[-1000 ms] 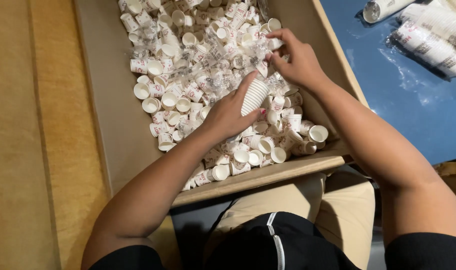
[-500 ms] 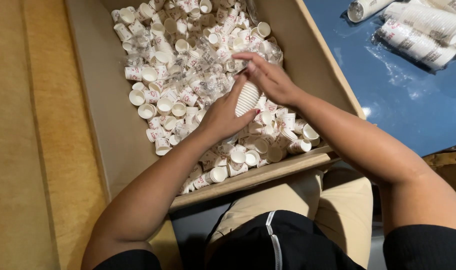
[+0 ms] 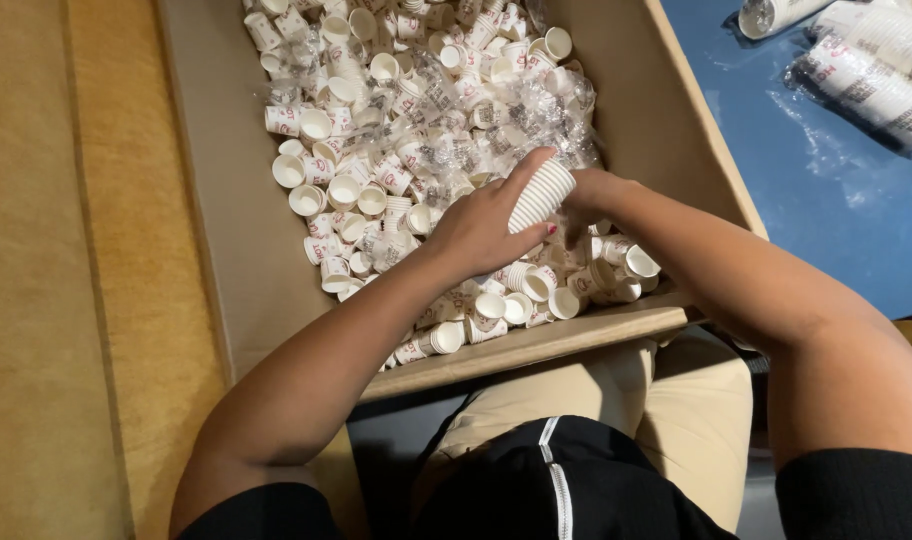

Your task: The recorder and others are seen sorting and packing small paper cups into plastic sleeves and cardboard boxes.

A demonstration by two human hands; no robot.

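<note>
A short stack of nested white paper cups (image 3: 541, 196) sits just right of the frame's centre, tilted up and to the right, gripped around its lower part by the left hand (image 3: 488, 232) with fingers curled about it. The right hand (image 3: 584, 200) meets the stack's upper end from the right, its fingers tucked behind the cups so that I cannot tell whether it grips. Beneath both lies an open cardboard box (image 3: 226, 240) heaped with loose small paper cups (image 3: 376, 130) and clear plastic wrap (image 3: 536, 115), while sleeved cup stacks (image 3: 866, 75) rest on the blue desk (image 3: 826, 220) at upper right.
</note>
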